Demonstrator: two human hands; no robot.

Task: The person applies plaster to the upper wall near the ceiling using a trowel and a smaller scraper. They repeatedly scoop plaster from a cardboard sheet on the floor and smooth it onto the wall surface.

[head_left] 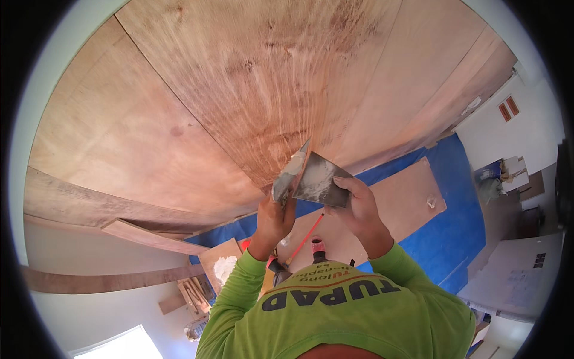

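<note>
Left hand: narrow, its fingers curled around the lower end of a whitish-smeared blade (290, 173); this hand (274, 224) is raised in front of the person's chest.
Right hand: also narrow — the thumb lies across the near face of a square metal plate (320, 182), and the hand (363, 209) grips it at its right edge.
Blade and plate: side by side between the hands, the blade standing steeply, the plate tilted with pale paste streaked over its dark face; whether their edges touch, the view does not tell.
Plywood panels: broad, reddish-brown sheets (287, 78) filling the upper view beyond the tools, with dark seams running between them.
Person: a bright green long-sleeved shirt (359, 311) with dark lettering, and a pinkish shoe (317, 244) below the hands.
Floor: a blue sheet (463, 197), with a long brown board (397, 194) lying over it.
Lower left: a white heap (225, 269) on a smaller board (209, 257) — near it, a loose plank (155, 236).
</note>
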